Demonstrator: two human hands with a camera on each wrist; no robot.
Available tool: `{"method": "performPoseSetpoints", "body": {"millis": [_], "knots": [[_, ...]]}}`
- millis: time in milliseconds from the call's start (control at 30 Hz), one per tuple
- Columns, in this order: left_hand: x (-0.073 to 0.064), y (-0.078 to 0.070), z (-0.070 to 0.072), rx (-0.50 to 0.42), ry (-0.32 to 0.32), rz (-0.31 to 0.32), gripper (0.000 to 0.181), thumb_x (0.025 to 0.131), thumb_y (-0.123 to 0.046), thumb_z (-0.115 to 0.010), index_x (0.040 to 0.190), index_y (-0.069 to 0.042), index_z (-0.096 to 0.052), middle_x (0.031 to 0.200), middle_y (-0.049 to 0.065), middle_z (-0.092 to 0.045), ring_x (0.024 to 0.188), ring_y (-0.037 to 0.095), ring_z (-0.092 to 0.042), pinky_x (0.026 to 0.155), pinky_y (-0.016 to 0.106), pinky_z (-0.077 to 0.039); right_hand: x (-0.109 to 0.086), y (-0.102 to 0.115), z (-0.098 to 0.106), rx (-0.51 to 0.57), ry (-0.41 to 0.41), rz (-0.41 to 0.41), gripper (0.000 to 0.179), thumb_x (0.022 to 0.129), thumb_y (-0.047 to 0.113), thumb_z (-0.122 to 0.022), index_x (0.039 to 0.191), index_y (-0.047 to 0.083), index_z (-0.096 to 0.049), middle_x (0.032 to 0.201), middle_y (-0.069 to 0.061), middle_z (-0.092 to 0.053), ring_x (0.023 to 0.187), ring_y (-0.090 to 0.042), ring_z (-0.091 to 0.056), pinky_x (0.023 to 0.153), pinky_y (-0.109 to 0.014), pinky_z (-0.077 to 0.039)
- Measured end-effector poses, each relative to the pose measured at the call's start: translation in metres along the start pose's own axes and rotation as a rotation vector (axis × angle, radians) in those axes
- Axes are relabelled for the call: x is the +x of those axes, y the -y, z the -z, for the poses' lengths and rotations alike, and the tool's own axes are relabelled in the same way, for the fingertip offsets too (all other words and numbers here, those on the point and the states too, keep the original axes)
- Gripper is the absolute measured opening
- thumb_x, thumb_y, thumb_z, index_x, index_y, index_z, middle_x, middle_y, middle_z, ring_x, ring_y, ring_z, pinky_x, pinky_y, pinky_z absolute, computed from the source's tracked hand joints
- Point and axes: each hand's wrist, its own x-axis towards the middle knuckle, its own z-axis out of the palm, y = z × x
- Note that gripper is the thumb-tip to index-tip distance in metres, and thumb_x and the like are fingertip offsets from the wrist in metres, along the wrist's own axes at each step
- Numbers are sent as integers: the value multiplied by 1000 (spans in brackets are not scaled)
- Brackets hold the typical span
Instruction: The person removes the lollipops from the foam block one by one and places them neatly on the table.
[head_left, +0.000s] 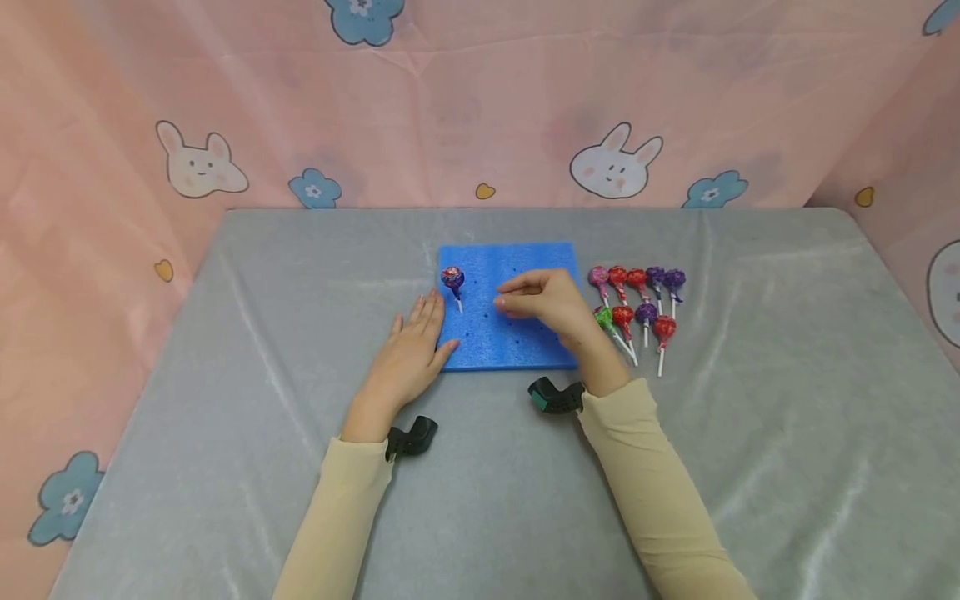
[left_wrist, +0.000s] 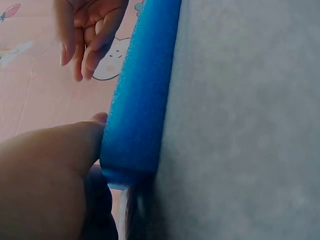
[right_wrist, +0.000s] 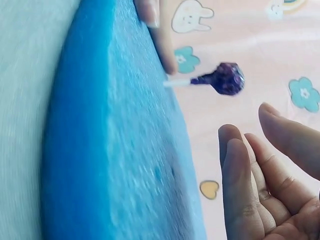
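Observation:
A blue foam board (head_left: 487,354) with small holes lies on the table. One lollipop (head_left: 453,278) in a purple and red wrapper stands upright in its left part, stick down; the right wrist view shows the same lollipop (right_wrist: 228,80) rising from the foam. My left hand (head_left: 405,357) rests along the board's left edge, fingers straight, thumb at the near corner. Over the middle of the board hovers my right hand (head_left: 551,307), fingers loosely bent. Between its thumb and fingertips (right_wrist: 237,157) there is a gap with nothing in it.
Right of the board, several wrapped lollipops lie in two rows, among them a pink one (head_left: 597,276), a green one (head_left: 604,317) and a red one (head_left: 664,327). A grey cloth (head_left: 787,375) covers the table. Behind hangs a pink printed curtain (head_left: 480,100).

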Motion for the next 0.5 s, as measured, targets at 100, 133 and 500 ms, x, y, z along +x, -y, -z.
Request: {"method": "performPoseSetpoints", "body": {"millis": [100, 133, 500], "knots": [[0, 0, 0, 1, 2, 2, 66, 102, -37, -36, 150, -2, -9, 157, 11, -5, 144, 24, -3, 114, 48, -6, 3, 0, -8, 3, -6, 0, 26, 82, -3, -69, 104, -16, -64, 92, -21, -69, 75, -10, -68, 73, -31, -55], [1, 1, 0, 1, 3, 4, 66, 102, -38, -36, 150, -2, -8, 157, 11, -5, 144, 24, -3, 114, 48, -6, 3, 0, -10, 8, -6, 1, 25, 83, -3, -69, 104, -16, -64, 93, -22, -69, 74, -10, -68, 73, -31, -55], [1, 1, 0, 10, 0, 2, 65, 102, -37, -35, 150, -2, -9, 157, 10, -4, 144, 24, -4, 113, 48, -6, 12, 0, -28, 25, -24, 14, 25, 83, -2, -69, 103, -16, -65, 94, -25, -68, 73, -10, -67, 71, -29, -56]]}}
